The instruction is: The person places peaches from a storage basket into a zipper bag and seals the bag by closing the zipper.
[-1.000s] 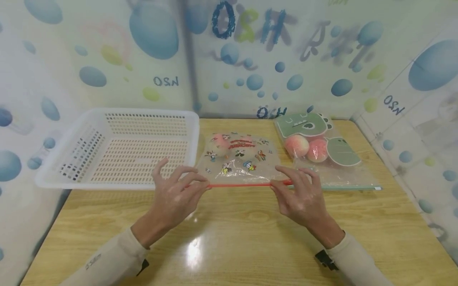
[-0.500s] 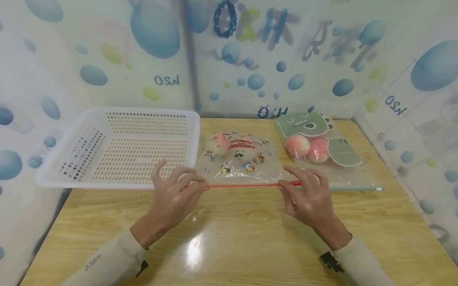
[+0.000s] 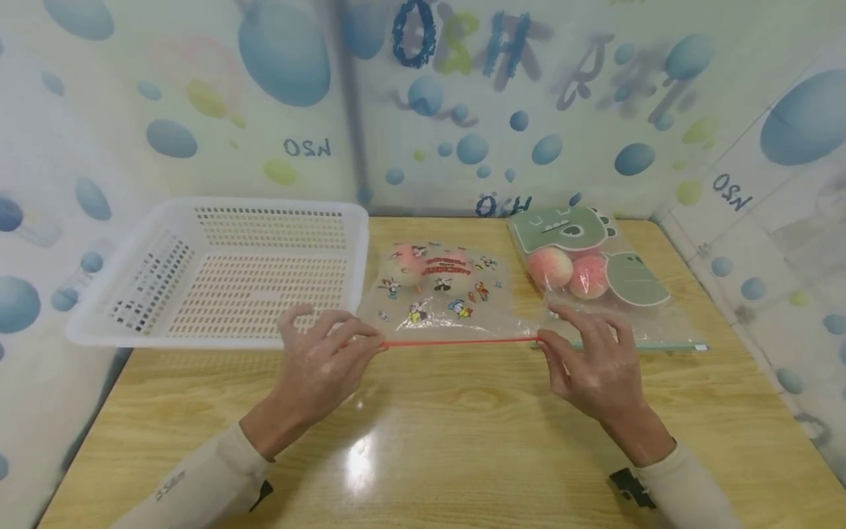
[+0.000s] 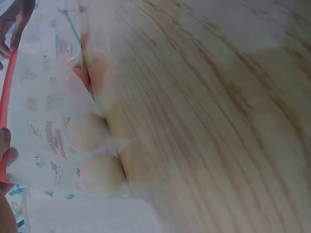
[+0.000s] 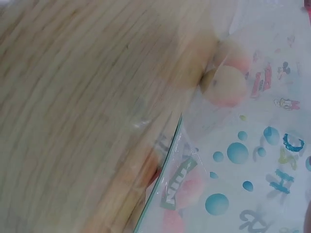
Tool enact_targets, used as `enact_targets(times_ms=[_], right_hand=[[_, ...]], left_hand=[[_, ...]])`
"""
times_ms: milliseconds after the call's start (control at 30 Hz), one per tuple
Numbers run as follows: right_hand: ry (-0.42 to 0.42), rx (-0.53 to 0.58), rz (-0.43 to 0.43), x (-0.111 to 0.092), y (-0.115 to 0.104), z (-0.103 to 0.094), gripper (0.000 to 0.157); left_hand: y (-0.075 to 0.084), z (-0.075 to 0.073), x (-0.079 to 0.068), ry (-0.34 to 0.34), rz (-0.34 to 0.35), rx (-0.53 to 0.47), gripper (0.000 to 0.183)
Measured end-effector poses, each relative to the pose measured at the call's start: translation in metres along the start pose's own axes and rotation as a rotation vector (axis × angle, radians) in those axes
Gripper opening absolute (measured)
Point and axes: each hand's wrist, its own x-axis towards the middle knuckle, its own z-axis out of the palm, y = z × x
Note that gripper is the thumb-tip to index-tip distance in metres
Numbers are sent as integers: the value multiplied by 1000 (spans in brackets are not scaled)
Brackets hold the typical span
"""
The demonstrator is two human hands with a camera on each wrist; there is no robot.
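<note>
A clear zip bag (image 3: 429, 294) printed with cartoon figures lies mid-table, with peaches (image 3: 406, 266) inside it. Its red zip edge (image 3: 463, 341) faces the person and is stretched straight between both hands. My left hand (image 3: 324, 364) pinches the left end of that edge between thumb and fingertips. At the right end, my right hand (image 3: 595, 367) pinches the red strip with thumb and forefinger; a slider there, if any, is hidden. In the left wrist view the peaches (image 4: 87, 132) show through the plastic. The right wrist view shows a peach (image 5: 224, 86) in the same bag.
To the left stands a white perforated plastic basket (image 3: 218, 338). On the right lies another clear zip bag (image 3: 637, 316) with a green cartoon print, a green zip edge and several peaches (image 3: 550, 269). A patterned wall covering (image 3: 423, 176) rises behind the wooden table (image 3: 449, 441).
My right hand has slid rightward along the red zip edge, to the bag's right end, and now overlaps the green-edged bag. The left hand stays in place.
</note>
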Motion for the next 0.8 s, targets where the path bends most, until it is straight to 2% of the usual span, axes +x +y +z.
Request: enact_targets(times_ms=[133,233,333,400,467,533,600,733,800], right_hand=[[-9,23,15,-1,2,1,25],[-19,42,25,-4,2,3,25],[-34,73,26,-9,3,4,25],[-69,124,22,-14,3,4,26],[-125,188,19,-19,3,4,25],[-191,253,20,-24,2,5,23],[-266,300,32,-29,1,6,21],[-437,338,76,-35,-3,6,11],[-522,342,93,-35,-4,6,8]], left_hand=[[3,0,2,-5,1,-6,13],[6,0,3,-28,1,-47,12],[11,0,4,-85,46,-71,12],[14,1,2,-150,108,-51,14],[18,3,-1,-217,141,-37,15],[22,6,-7,-290,146,-29,13],[25,9,-13,-353,105,-53,8],[29,13,-24,-481,23,-93,16],[30,13,-27,-558,11,-90,21]])
